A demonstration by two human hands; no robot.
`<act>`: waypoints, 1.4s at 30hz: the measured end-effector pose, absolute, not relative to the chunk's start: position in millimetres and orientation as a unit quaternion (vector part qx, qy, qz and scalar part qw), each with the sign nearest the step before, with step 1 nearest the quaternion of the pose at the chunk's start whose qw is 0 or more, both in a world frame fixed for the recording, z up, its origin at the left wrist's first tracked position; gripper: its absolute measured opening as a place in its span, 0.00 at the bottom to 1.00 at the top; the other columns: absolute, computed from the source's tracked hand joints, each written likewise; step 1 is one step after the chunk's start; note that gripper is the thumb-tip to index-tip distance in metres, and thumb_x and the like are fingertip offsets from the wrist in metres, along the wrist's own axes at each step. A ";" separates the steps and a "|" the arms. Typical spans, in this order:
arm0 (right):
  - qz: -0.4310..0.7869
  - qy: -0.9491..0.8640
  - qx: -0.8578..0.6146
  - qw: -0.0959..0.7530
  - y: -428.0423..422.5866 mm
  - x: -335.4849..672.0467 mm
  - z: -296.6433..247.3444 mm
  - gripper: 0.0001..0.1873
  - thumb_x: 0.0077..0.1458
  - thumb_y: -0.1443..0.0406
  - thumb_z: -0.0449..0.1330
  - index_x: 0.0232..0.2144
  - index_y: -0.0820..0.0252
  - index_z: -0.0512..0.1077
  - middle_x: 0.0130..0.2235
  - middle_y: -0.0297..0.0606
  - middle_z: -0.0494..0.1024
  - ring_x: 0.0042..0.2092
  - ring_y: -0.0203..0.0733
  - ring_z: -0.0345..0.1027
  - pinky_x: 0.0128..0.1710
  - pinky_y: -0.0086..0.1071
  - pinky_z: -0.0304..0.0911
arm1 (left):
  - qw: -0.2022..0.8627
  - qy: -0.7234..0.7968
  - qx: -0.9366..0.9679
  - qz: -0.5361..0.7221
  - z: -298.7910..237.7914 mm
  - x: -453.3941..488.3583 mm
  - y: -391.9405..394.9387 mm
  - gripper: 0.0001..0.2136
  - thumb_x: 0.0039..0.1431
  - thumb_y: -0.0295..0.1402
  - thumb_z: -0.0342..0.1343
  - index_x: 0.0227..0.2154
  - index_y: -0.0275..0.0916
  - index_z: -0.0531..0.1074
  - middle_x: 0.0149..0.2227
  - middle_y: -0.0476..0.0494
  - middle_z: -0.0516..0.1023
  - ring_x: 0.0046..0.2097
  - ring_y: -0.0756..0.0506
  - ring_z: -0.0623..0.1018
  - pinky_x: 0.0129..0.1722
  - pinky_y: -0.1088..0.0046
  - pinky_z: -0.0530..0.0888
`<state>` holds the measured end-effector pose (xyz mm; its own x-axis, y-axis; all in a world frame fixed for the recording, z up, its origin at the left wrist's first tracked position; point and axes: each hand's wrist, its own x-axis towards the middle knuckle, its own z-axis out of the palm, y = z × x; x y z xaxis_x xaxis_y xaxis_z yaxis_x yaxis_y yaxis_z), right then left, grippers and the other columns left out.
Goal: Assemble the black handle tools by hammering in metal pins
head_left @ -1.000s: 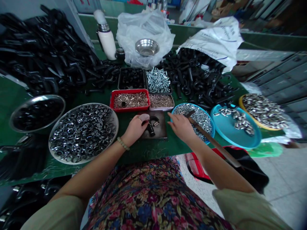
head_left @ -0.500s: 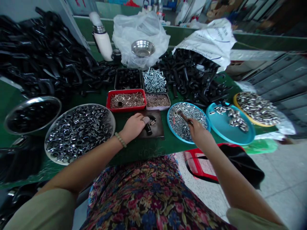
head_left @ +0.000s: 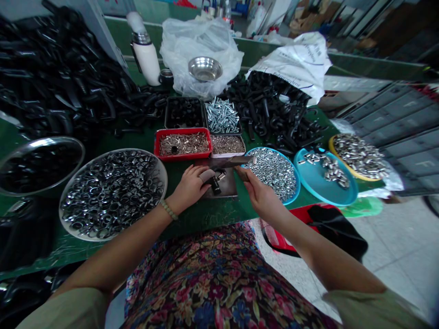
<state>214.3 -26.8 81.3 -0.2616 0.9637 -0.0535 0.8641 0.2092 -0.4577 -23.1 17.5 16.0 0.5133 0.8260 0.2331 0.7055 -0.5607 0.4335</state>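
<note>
My left hand point(head_left: 190, 186) is closed on a small black part with a metal piece point(head_left: 216, 179), pressing it onto a dark square plate point(head_left: 229, 188) at the near edge of the green bench. My right hand point(head_left: 258, 192) is closed on a hammer point(head_left: 236, 161). The hammer is blurred and lies almost level just above the far edge of the plate. A bead bracelet circles my left wrist.
A round pan of steel rings point(head_left: 163, 185) sits left of the plate. A red tray of pins point(head_left: 181, 131) and a tray of bolts point(head_left: 222, 114) lie behind it. A blue dish of nuts point(head_left: 291, 199), a teal dish point(head_left: 325, 194) and a yellow dish point(head_left: 331, 145) stand to the right. Black hooks point(head_left: 51, 82) are piled behind.
My right hand picked up the hammer beside the blue dish, raised it over the nuts, then swung it left over the plate. My left hand stayed on the black part.
</note>
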 end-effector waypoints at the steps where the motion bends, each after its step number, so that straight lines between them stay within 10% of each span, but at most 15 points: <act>1: 0.206 -0.774 -0.587 0.117 -26.1 209.3 81.7 0.24 0.66 0.63 0.43 0.63 0.56 0.54 0.48 0.45 0.78 0.42 0.47 0.76 0.39 0.36 0.68 | 0.159 0.452 0.848 0.227 16.5 -23.0 18.4 0.22 0.55 0.32 0.59 0.53 0.39 0.66 0.54 0.38 0.72 0.57 0.40 0.69 0.62 0.54 0.59; 12: -0.039 -0.662 -0.745 0.068 -40.9 304.9 47.8 0.26 0.65 0.58 0.43 0.63 0.56 0.57 0.47 0.49 0.75 0.36 0.49 0.74 0.30 0.38 0.66 | 0.127 0.451 0.874 0.131 22.0 -14.5 5.0 0.19 0.62 0.27 0.47 0.57 0.39 0.63 0.50 0.35 0.72 0.53 0.38 0.68 0.54 0.56 0.65; 20: -0.114 -0.736 -0.664 0.055 18.0 312.6 40.0 0.20 0.64 0.58 0.49 0.52 0.55 0.72 0.47 0.48 0.74 0.48 0.53 0.63 0.45 0.43 0.59 | 0.418 0.468 0.744 0.227 43.1 -1.7 23.3 0.15 0.66 0.36 0.44 0.47 0.37 0.71 0.42 0.40 0.78 0.45 0.43 0.76 0.47 0.69 0.71; 27: -0.024 -0.823 -0.567 -0.011 145.1 228.9 49.9 0.13 0.61 0.65 0.53 0.40 0.66 0.76 0.45 0.53 0.76 0.50 0.53 0.61 0.44 0.40 0.55 | 0.177 0.555 0.813 0.020 49.7 -13.0 23.0 0.13 0.63 0.39 0.47 0.32 0.39 0.74 0.31 0.39 0.79 0.34 0.40 0.77 0.33 0.67 0.69; 32: -0.022 -0.830 -0.557 -0.004 158.1 215.6 41.0 0.12 0.61 0.67 0.52 0.40 0.67 0.75 0.44 0.52 0.76 0.49 0.51 0.62 0.45 0.39 0.54 | 0.053 0.527 0.842 0.099 69.7 20.7 94.8 0.13 0.63 0.37 0.48 0.35 0.38 0.76 0.37 0.37 0.79 0.40 0.39 0.76 0.39 0.64 0.67; 42: 0.119 -0.840 -0.510 0.142 110.0 215.6 50.3 0.08 0.62 0.67 0.52 0.37 0.64 0.70 0.40 0.44 0.75 0.43 0.42 0.66 0.46 0.32 0.59 | 0.055 0.501 0.858 0.100 43.3 73.3 169.0 0.11 0.60 0.29 0.49 0.35 0.33 0.77 0.41 0.31 0.78 0.48 0.36 0.73 0.47 0.57 0.63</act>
